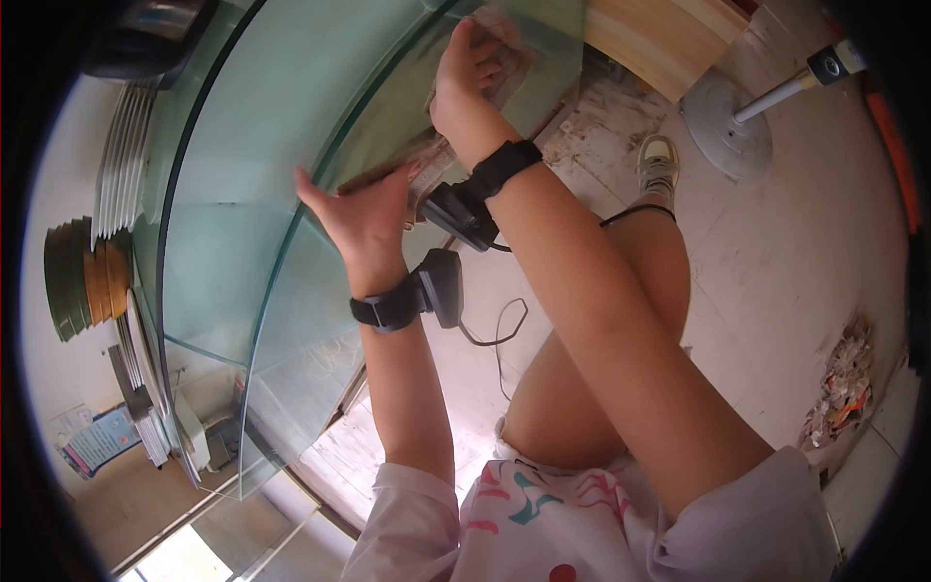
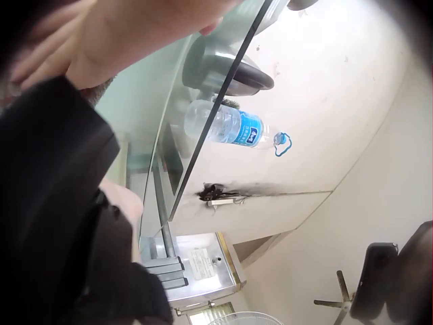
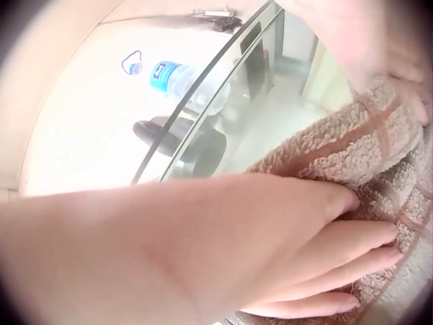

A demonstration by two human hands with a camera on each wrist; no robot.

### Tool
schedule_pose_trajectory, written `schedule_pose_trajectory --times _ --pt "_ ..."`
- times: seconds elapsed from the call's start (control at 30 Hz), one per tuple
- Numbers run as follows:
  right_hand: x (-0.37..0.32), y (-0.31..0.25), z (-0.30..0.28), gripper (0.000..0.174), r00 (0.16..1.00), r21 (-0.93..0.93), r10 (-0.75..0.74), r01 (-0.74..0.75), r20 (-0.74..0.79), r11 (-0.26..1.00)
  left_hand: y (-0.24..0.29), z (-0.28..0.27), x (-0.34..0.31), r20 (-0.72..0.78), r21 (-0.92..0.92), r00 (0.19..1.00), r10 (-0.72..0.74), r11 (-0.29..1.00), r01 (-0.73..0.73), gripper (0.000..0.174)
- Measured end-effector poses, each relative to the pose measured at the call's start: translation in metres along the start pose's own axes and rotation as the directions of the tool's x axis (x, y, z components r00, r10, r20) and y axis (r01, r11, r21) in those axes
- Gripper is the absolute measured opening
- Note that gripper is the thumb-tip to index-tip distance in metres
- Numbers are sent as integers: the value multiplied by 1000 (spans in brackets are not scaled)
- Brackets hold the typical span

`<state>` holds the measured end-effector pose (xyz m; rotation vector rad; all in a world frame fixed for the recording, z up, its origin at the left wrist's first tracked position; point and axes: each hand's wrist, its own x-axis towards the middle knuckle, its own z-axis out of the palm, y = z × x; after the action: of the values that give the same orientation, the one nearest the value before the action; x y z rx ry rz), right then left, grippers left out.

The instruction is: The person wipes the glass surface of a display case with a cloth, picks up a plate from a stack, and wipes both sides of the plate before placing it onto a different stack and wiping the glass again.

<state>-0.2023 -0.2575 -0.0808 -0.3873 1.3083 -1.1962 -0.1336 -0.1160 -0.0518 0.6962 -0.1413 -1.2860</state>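
Note:
A brown-and-beige checked towel (image 3: 352, 145) is bunched beside a large glass tank or case, whose pane (image 1: 291, 116) fills the upper left of the head view. My right hand (image 1: 467, 82) (image 3: 291, 250) lies on the towel, its fingers nearly straight and spread from the thumb. Lower down the glass is my left hand (image 1: 367, 218), thumb out to the side; its fingers are partly hidden at the towel's edge. In the left wrist view, the left hand (image 2: 115, 40) crosses the top corner beside the glass.
A water bottle (image 2: 233, 127) and a dark rounded object (image 2: 250, 80) show beyond the glass. Stacked plates (image 1: 124, 160) and bowls (image 1: 85, 276) stand at the far left. A round grey stand base (image 1: 722, 124) is on the floor, near my foot. Debris (image 1: 842, 388) lies lower right.

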Motion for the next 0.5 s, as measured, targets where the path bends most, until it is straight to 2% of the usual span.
schedule_pose_trajectory --times 0.07,0.13,0.17,0.23,0.27,0.33,0.47,0.5 --pt "-5 -5 -13 87 992 63 89 -95 86 994 -3 -2 1 38 -26 999 -8 1000 9 99" --pt "-1 -1 -10 87 990 22 132 -133 55 991 -7 -6 2 51 54 996 72 996 -75 97" --pt "6 -5 -8 87 990 -15 140 -139 37 990 -11 -4 6 61 64 996 62 996 -66 97" --pt "17 -1 -7 86 991 -3 132 -132 29 991 -22 -2 9 88 264 995 52 962 -74 90" --pt "28 5 -4 87 996 8 86 -86 -26 996 -26 -2 12 89 270 995 42 961 -65 90" --pt "43 16 -6 88 994 30 49 -47 -100 998 -33 -3 19 26 308 1000 1 951 -9 82" --pt "65 24 -17 86 995 57 16 -10 -96 998 -45 -24 46 15 281 994 -110 954 102 74" --pt "69 26 -21 84 995 66 15 -9 -97 998 -51 -30 53 -29 235 987 -158 959 161 67"
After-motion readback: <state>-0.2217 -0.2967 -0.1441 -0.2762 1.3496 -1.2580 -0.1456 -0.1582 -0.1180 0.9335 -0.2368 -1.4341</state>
